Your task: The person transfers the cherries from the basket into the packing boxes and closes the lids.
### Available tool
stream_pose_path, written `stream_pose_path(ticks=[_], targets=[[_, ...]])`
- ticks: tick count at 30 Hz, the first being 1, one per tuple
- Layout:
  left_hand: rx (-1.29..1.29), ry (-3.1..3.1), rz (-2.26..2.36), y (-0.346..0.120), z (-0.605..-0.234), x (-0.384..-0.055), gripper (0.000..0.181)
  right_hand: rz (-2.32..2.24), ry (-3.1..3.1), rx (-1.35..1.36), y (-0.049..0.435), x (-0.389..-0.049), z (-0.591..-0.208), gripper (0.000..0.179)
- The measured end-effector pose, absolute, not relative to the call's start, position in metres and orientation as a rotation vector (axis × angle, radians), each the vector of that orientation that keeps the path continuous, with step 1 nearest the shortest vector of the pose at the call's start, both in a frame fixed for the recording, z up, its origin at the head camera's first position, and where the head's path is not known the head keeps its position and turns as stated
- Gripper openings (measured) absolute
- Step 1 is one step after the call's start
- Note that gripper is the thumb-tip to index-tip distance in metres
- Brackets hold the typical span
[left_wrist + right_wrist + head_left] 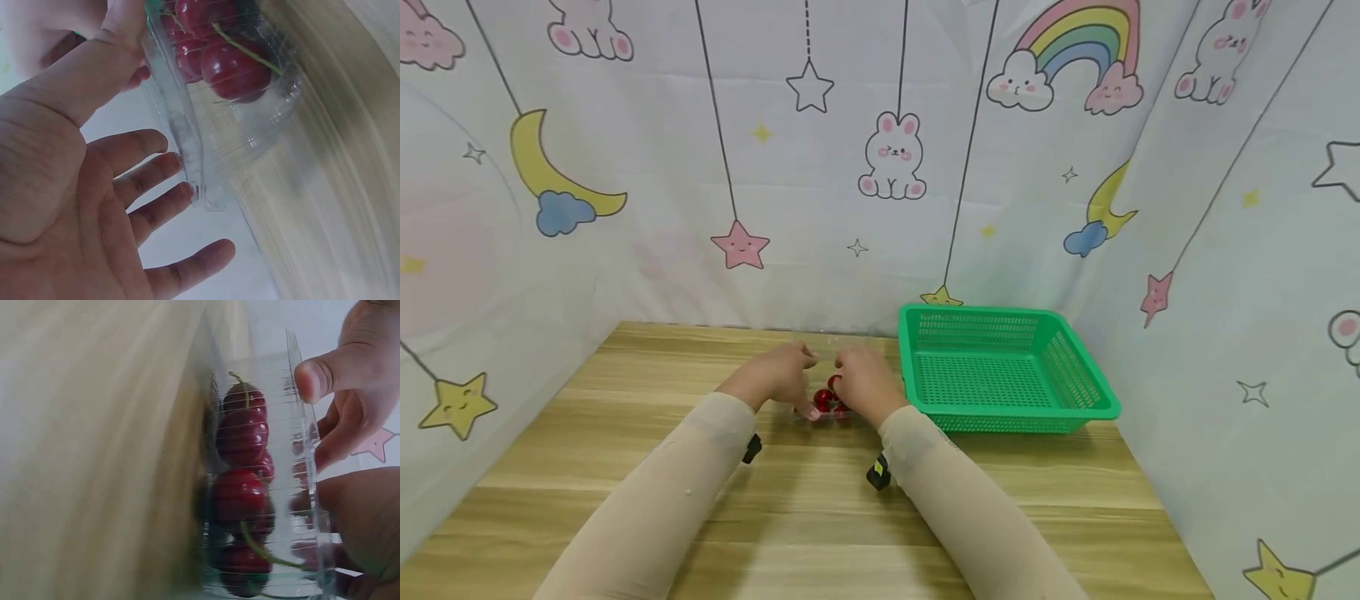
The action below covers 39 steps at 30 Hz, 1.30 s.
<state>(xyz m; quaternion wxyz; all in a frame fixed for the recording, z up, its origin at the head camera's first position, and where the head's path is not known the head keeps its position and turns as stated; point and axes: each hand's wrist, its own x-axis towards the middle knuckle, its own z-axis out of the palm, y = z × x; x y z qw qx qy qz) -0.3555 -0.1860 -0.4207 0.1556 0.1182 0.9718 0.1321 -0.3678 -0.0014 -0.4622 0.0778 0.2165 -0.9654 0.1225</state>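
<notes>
A clear plastic box point(284, 440) on the table holds several dark red cherries point(239, 494), some with green stems. My left hand point(778, 375) is at the box's left end. Its thumb point(322, 378) presses near the rim in the right wrist view, while its other fingers point(153, 215) spread loosely, tips close to the box's edge, in the left wrist view. From the right, my right hand point(867, 382) reaches over the box with fingers bent down at the cherries. Its fingertips are partly hidden behind the box wall; I cannot tell whether they grip a cherry.
A green plastic basket point(1011, 412) with slotted sides stands right beside my right hand. Under everything lies a wood-grain table point(808, 508). A white curtain point(820, 183) printed with rabbits, stars and moons closes in the back and sides.
</notes>
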Motion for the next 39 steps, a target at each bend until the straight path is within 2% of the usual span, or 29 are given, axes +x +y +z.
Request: stream_pose_path(ticks=[5, 11, 14, 20, 24, 29, 39], targets=[[0.366, 2.799, 0.403, -0.194, -0.427, -0.356, 0.116, 0.6, -2.824, 0.52, 0.002, -0.363, -0.474, 0.03], [0.414, 2.822, 0.491, -0.204, -0.436, -0.356, 0.113, 1.035, -2.764, 0.318, 0.003, -0.361, -0.484, 0.05], [0.4, 2.822, 0.612, -0.21, -0.439, -0.357, 0.105, 1.203, -2.736, 0.247, 0.004, -0.362, -0.489, 0.055], [0.305, 2.9, 0.733, -0.225, -0.443, -0.362, 0.075, 1.604, -2.619, 0.129, 0.012, -0.366, -0.495, 0.06], [0.206, 2.906, 0.785, -0.233, -0.448, -0.365, 0.066, 1.81, -2.529, 0.061, 0.016, -0.371, -0.5, 0.062], [0.134, 2.822, 0.882, -0.239, -0.458, -0.37, 0.05, 1.843, -2.5, 0.035, 0.019, -0.375, -0.508, 0.06], [0.132, 2.753, 0.961, -0.24, -0.462, -0.379, 0.052, 1.993, -2.433, 0.022, 0.023, -0.376, -0.509, 0.052]])
